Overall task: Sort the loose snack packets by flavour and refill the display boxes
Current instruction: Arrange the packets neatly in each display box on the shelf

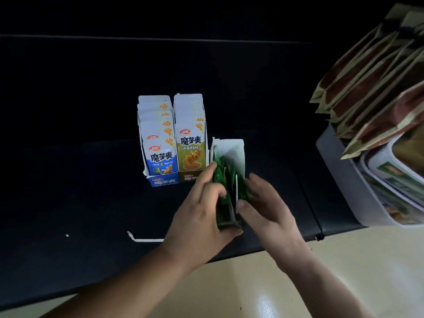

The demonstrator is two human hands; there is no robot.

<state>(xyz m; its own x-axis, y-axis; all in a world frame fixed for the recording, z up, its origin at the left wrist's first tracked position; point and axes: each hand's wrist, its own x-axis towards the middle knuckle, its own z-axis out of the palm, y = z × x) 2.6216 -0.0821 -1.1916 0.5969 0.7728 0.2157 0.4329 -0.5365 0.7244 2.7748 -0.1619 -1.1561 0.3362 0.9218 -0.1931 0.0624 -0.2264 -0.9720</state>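
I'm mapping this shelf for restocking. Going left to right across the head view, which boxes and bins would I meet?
blue display box → olive-yellow display box → white display box holding green packets → grey bin

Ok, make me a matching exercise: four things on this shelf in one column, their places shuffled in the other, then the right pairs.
Things
1. blue box
2. olive box
3. green packets
4. torn white strip

Places
A. between the left hand and the right hand
B. flat on the dark shelf, just left of the left wrist
C. leftmost in the row of boxes
D. middle of the row

Pairs: 1-C, 2-D, 3-A, 4-B
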